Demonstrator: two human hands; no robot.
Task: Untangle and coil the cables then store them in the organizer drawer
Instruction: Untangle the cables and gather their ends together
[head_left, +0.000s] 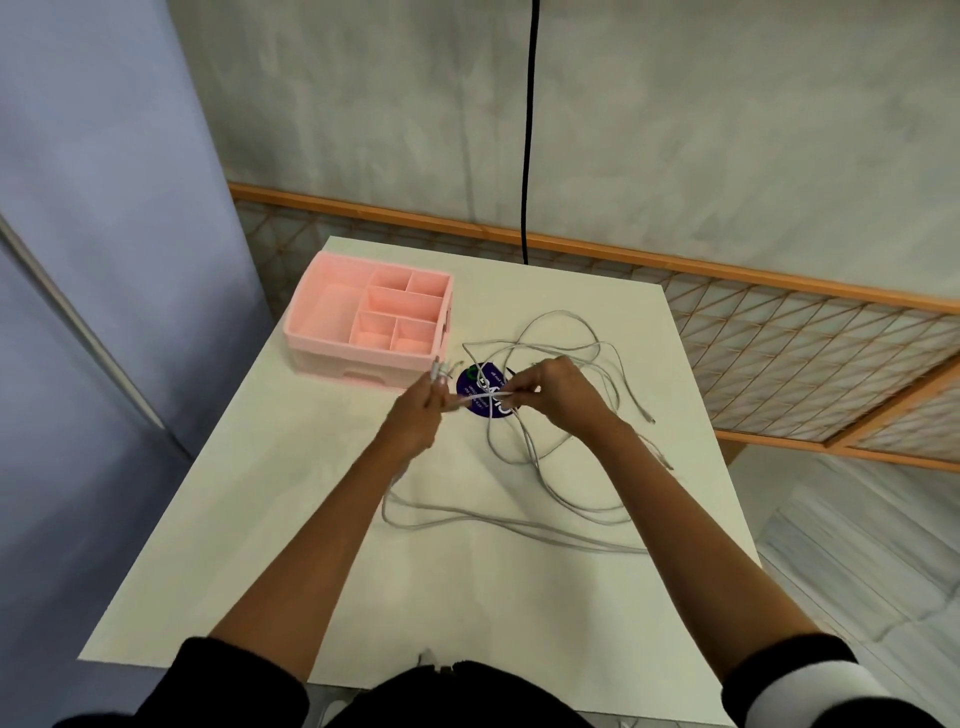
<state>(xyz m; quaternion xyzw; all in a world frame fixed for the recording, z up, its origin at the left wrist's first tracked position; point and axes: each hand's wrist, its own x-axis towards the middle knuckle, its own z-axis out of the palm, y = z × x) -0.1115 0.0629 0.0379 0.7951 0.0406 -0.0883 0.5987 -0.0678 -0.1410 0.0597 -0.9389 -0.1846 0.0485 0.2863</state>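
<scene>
Grey-white cables (561, 452) lie in loose tangled loops across the middle and right of the white table (467, 597). My left hand (415, 415) grips several cable ends, whose plugs stick up past the fingers. My right hand (550, 389) pinches a strand stretched between both hands, just above a round dark blue sticker (480, 392). The pink organizer (371, 319) stands at the table's far left, its top tray divided into several compartments with nothing in them. Its lower drawer is shut.
A black cord (529, 130) hangs down the wall to the table's far edge. A wooden lattice screen (779, 332) runs behind and to the right of the table. A blue-grey panel stands at the left.
</scene>
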